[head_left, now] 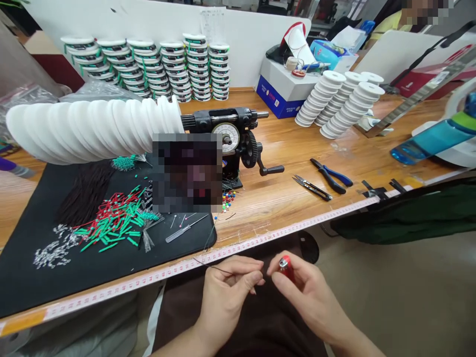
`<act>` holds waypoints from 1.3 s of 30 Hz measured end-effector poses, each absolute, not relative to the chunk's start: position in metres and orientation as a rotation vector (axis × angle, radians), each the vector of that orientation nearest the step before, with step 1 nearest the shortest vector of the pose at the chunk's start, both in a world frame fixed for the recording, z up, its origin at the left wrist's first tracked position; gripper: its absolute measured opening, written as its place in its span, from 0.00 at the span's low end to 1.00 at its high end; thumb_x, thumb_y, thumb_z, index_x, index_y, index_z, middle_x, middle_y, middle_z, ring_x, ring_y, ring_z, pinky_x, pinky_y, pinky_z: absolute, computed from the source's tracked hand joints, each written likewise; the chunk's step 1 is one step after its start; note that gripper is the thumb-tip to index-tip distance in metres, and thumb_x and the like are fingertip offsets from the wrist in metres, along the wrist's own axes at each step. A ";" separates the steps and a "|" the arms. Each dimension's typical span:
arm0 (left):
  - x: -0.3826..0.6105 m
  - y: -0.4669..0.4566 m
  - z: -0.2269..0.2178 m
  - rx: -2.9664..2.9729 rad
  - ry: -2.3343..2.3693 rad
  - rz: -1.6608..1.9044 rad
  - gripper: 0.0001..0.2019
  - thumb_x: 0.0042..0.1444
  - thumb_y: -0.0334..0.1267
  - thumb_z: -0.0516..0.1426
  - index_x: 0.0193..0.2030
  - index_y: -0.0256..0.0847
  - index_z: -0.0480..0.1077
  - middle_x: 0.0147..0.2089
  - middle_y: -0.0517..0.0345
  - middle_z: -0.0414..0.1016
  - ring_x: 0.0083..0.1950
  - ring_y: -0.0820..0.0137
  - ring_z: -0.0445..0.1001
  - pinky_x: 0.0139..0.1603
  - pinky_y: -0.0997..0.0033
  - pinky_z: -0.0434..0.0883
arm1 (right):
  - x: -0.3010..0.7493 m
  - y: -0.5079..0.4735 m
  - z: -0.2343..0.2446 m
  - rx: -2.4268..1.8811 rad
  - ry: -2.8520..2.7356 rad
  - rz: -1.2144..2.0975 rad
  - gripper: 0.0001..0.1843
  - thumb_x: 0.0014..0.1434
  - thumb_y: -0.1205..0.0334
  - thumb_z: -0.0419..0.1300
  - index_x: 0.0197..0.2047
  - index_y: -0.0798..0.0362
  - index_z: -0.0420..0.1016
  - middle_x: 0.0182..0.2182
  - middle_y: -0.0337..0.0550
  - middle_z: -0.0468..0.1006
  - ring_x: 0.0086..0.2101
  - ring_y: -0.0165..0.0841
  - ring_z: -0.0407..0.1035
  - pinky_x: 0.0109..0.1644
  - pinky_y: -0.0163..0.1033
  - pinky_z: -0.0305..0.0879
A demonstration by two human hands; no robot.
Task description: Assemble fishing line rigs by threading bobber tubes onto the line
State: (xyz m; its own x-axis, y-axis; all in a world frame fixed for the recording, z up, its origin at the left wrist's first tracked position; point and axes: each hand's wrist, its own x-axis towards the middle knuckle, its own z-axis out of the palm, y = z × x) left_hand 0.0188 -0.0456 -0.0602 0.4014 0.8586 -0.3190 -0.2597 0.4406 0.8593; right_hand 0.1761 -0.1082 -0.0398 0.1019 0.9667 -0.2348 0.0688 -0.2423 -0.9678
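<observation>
While left hand (227, 290) pinches thread (213, 267), right hand (310, 295): lighter (284, 264).

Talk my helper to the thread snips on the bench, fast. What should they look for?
Find the black hand-crank winder in the middle of the wooden table. Just right of its crank lie two tools; the snips are the one nearer the table's front edge. They are slim and all dark, while the pliers beside them have blue handles.

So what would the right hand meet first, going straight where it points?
Likely the fingers of the left hand, pinching a dark thread, beyond the right hand and its red lighter; depth unclear.
</observation>
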 end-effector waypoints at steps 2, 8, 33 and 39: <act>0.020 -0.045 -0.059 0.875 0.865 0.828 0.00 0.49 0.35 0.70 0.29 0.43 0.85 0.35 0.51 0.84 0.27 0.73 0.79 0.24 0.84 0.73 | 0.170 -0.110 -0.042 -1.488 -1.051 1.278 0.16 0.68 0.49 0.59 0.36 0.52 0.73 0.30 0.41 0.74 0.31 0.32 0.66 0.35 0.34 0.63; 0.021 -0.044 -0.056 0.970 0.854 0.855 0.03 0.51 0.32 0.68 0.30 0.44 0.85 0.33 0.52 0.84 0.29 0.72 0.79 0.25 0.84 0.74 | 0.165 -0.102 -0.046 -1.546 -1.039 1.189 0.17 0.68 0.51 0.59 0.31 0.53 0.71 0.25 0.37 0.70 0.26 0.29 0.62 0.30 0.32 0.59; 0.020 -0.045 -0.063 0.726 0.839 0.803 0.03 0.50 0.37 0.70 0.30 0.42 0.84 0.35 0.50 0.83 0.28 0.73 0.79 0.25 0.83 0.72 | 0.149 -0.104 -0.065 -1.187 -0.361 1.603 0.31 0.62 0.35 0.59 0.23 0.55 0.70 0.22 0.39 0.65 0.24 0.29 0.54 0.29 0.35 0.52; 0.019 -0.045 -0.064 0.770 0.808 0.779 0.02 0.52 0.36 0.69 0.31 0.42 0.84 0.34 0.51 0.83 0.29 0.74 0.77 0.26 0.84 0.70 | 0.146 -0.102 -0.073 -1.146 -0.295 1.631 0.28 0.62 0.39 0.61 0.26 0.55 0.71 0.23 0.39 0.67 0.24 0.28 0.53 0.30 0.35 0.51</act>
